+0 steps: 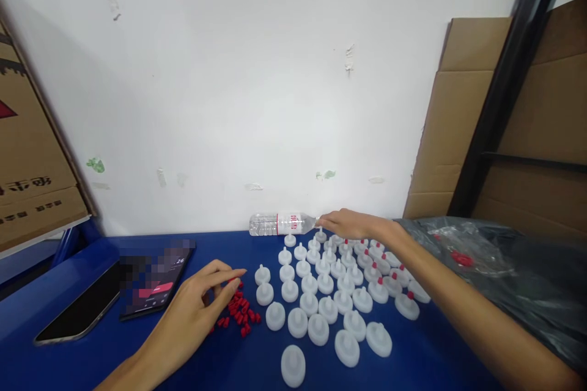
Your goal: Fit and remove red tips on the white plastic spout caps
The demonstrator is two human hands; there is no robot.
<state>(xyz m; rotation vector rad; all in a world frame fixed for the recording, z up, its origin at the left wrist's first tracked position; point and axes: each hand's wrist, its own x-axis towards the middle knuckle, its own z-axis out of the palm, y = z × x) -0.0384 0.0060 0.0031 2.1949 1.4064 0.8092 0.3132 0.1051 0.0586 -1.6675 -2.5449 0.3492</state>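
My left hand (pixel 204 293) is over a loose pile of small red caps (pixel 243 311). Its index finger is stretched out, with the thumb slightly apart beneath it. At the back, my right hand (pixel 351 223) has its fingers drawn together and pointing down beside a white nozzle lid (pixel 320 236). Anything between those fingertips is hidden. Many round white nozzle lids (pixel 309 303) stand in rough rows with their spouts up. Toward the right, several lids carry a red cap on the spout (pixel 407 305); my right forearm crosses above some of them.
A clear plastic bottle (pixel 266 224) lies on its side against the wall. Two phones, one dark (pixel 77 305) and one with a lit screen (pixel 160 281), rest on the blue table (pixel 206 244) at left. Grey plastic sheeting (pixel 504 281) and cardboard (pixel 452 116) are at right.
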